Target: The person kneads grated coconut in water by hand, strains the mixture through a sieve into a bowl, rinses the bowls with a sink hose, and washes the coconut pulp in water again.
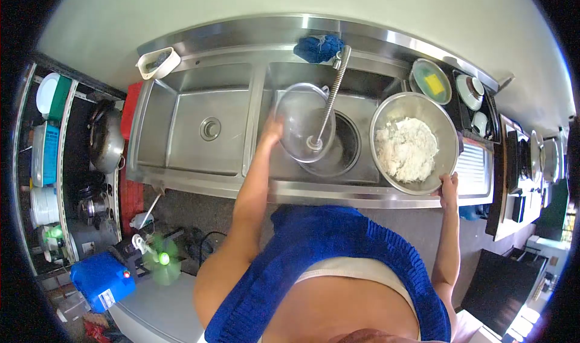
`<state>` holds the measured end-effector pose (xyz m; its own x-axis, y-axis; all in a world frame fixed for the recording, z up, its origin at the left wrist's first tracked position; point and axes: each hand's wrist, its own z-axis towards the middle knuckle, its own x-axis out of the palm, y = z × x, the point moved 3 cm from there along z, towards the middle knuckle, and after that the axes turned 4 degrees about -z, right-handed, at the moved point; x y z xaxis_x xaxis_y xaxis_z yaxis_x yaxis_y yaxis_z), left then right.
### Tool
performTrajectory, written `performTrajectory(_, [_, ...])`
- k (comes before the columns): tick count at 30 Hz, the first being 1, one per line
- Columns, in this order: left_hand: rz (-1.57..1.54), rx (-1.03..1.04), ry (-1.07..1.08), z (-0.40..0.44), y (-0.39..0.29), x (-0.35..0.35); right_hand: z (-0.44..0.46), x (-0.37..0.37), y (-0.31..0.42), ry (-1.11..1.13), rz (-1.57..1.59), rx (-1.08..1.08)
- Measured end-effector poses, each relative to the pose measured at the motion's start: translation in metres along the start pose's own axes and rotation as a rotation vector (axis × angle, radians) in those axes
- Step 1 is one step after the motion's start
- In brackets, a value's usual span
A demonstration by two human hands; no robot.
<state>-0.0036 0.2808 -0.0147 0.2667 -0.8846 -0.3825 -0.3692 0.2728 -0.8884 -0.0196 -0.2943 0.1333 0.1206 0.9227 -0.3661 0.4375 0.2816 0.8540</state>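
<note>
My left hand (273, 130) is closed on the left rim of a see-through round bowl (296, 116) tilted over the right sink basin. In front of that bowl hangs the coiled spring hose of the tap (333, 98), its spray head over the bowl. Under it, partly hidden, a dark round pot or bowl (349, 144) sits in the basin. At the right, my right hand (447, 189) grips the lower right rim of a large steel mixing bowl (447, 125). White shredded or grainy food (408, 150), its kind unclear, lies in the steel bowl.
A steel left basin (205, 101) has a drain. Blue cloth (319, 48) lies behind the tap. Beyond the steel bowl are a clear container with a yellow sponge (434, 83) and a dish rack (465, 113). Shelves with pots (107, 141) stand left, near a small fan (163, 258).
</note>
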Motion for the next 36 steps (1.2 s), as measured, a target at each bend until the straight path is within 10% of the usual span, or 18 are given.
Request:
performTrajectory(5, [-0.021, -0.059, -0.195, 0.003, -0.064, -0.08, -0.002, 0.018, -0.005, -0.024, 0.055, -0.049])
performTrajectory(12, [-1.088, -0.134, -0.291, 0.118, 0.012, -0.118, -0.017, 0.048, 0.002, 0.077, 0.056, -0.033])
performTrajectory(29, [-1.167, -0.027, -0.103, 0.126, 0.039, -0.13, -0.003, 0.134, 0.064, 0.103, -0.433, -0.511])
performTrajectory(36, [-1.172, -0.09, -0.601, 0.064, 0.134, -0.205, 0.002, 0.147, 0.077, 0.041, -0.48, -0.471])
